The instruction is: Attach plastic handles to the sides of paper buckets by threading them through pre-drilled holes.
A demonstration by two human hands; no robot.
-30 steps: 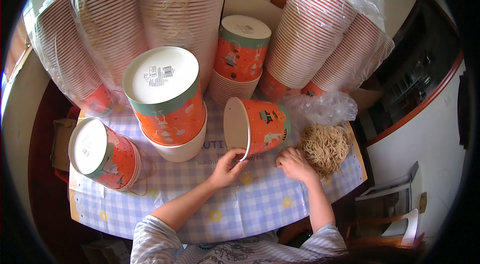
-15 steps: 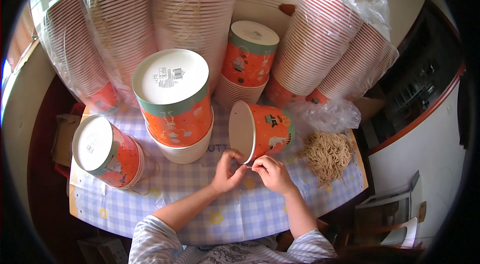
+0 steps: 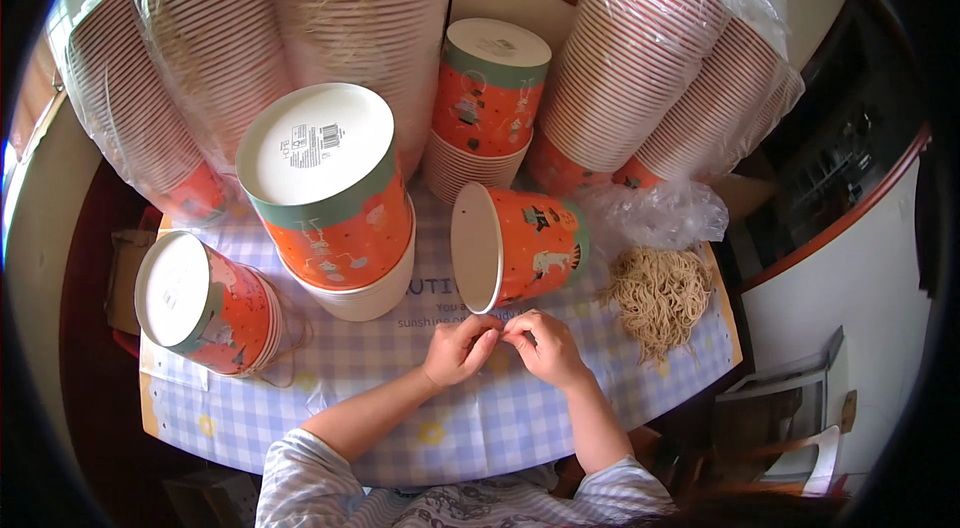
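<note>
Bucket (image 3: 545, 250) lies on side just beyond my fingers (image 3: 531, 322), mouth leftward, probably so rim is easy to reach. Cord heap (image 3: 658, 296) right of fingers, likely for quick taking. Left hand (image 3: 458, 352) and right hand (image 3: 548, 348) nearly meet, fingertips pinched; whether on cord, cannot tell. Forearms (image 3: 372, 418) slant inward.

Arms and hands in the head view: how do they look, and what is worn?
Loose striped sleeves, white and pale grey-blue, leave the forearms bare. The left hand and right hand wear no gloves; no watch shows.
</note>
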